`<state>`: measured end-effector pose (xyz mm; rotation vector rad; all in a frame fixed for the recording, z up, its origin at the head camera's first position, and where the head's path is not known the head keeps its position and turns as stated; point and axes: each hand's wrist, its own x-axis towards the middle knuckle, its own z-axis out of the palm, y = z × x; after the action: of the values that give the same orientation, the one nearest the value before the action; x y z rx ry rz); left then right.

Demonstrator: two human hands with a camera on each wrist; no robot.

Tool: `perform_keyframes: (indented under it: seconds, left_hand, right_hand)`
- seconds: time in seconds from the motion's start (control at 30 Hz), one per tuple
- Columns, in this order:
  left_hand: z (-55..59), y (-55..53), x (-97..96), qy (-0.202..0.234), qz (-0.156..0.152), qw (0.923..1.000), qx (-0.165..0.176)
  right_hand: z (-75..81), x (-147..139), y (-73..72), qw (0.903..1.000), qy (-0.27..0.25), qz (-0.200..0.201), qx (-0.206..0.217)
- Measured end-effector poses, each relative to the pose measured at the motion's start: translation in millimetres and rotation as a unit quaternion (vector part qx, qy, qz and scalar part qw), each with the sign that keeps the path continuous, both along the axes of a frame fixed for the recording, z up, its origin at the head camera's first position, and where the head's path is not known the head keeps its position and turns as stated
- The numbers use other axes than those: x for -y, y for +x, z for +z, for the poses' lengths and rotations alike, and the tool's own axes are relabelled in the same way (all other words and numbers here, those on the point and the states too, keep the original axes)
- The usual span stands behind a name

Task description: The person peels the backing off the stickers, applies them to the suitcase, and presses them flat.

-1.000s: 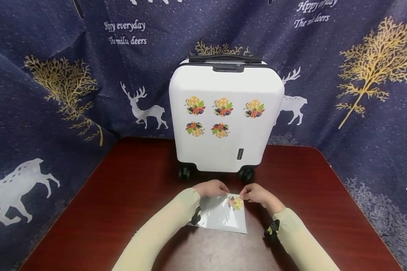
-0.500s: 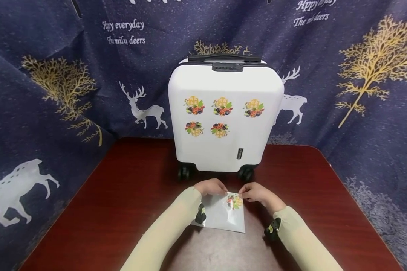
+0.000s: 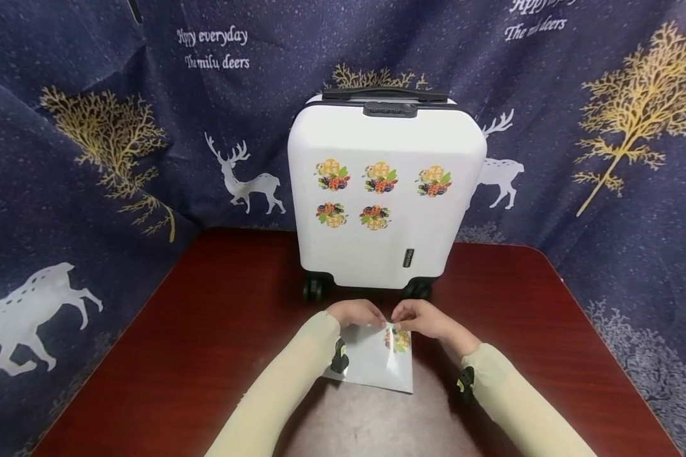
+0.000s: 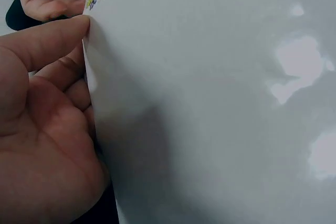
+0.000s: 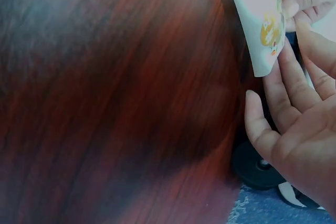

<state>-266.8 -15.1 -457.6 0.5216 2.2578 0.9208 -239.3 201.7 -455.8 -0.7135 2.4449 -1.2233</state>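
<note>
My left hand (image 3: 359, 313) pinches the top edge of a glossy white sticker sheet (image 3: 371, 362) between thumb and fingers. One fruit-print sticker (image 3: 399, 341) is on the sheet's upper right part. At that same edge is my right hand (image 3: 425, 319), its fingertips right by the sticker. In the right wrist view its fingers (image 5: 296, 85) reach behind the curved sheet corner, while the thumb stands apart from them. The left wrist view shows the left thumb on the sheet's edge, with the sticker partly cut off at the top.
Behind the hands a white suitcase (image 3: 385, 247) stands upright on black wheels, several fruit stickers on its front in two rows. The dark red table (image 3: 234, 304) reaches back to a blue cloth backdrop (image 3: 251, 120) with deer and trees.
My right hand has moved left along the sheet's top edge, from pinching the corner to beside the left hand, its thumb and fingers more spread. The left hand keeps its pinch.
</note>
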Motion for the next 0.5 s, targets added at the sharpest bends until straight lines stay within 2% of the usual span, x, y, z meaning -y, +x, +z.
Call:
perform_keyframes:
  seconds: [0.27,0.5]
  left_hand:
    - [1.7,0.9,1.7,0.017,0.014,0.9996,0.018]
    - [-1.8,-1.4,1.4,0.009,0.011,0.9998,0.013]
  right_hand:
    - [-2.6,3.8,-1.0,0.9998,0.016,-0.003,-0.007]
    - [-9.0,6.5,-2.4,0.9998,0.013,0.001,-0.014]
